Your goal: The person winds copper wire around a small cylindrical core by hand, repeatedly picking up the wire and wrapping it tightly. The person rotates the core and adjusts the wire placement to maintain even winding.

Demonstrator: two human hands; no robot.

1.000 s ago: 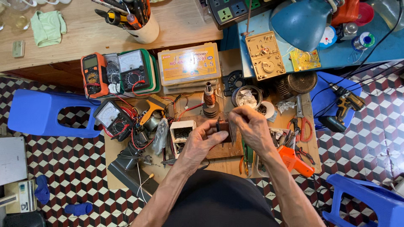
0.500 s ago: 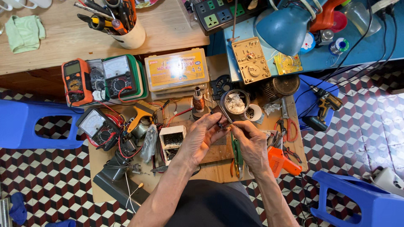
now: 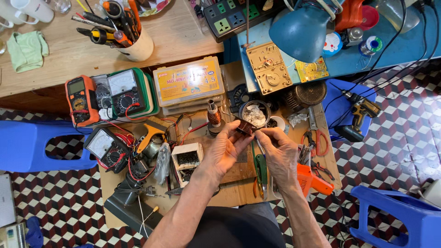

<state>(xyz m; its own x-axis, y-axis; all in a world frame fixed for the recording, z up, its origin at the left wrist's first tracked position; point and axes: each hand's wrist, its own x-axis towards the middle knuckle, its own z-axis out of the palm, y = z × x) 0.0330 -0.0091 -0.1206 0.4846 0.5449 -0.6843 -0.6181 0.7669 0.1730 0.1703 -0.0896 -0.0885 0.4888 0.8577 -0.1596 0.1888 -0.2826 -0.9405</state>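
Note:
My left hand point(image 3: 226, 148) and my right hand point(image 3: 278, 151) meet over a low wooden work board point(image 3: 239, 183). Between the fingertips of both hands is a small dark copper-wound coil part point(image 3: 245, 126), held just in front of a round black tin point(image 3: 254, 114) of white bits. The left fingers pinch it from the left; the right fingers touch it from the right. A copper coil on a stand point(image 3: 213, 115) rises just left of the hands. A green-handled tool point(image 3: 261, 166) lies on the board under my right hand.
Multimeters point(image 3: 81, 99) point(image 3: 124, 93) point(image 3: 104, 146) and red leads lie at left. A yellow parts box point(image 3: 189, 81), small white box point(image 3: 187, 158), orange tool point(image 3: 310, 179), red pliers point(image 3: 315, 138), blue lamp point(image 3: 301, 28), power strip point(image 3: 229, 16) and blue stools point(image 3: 27, 146) point(image 3: 395, 220) surround the board.
The view has shifted so the bench sits lower and rightward in the picture. My hands stay together on the small coil part, raised slightly toward the black tin.

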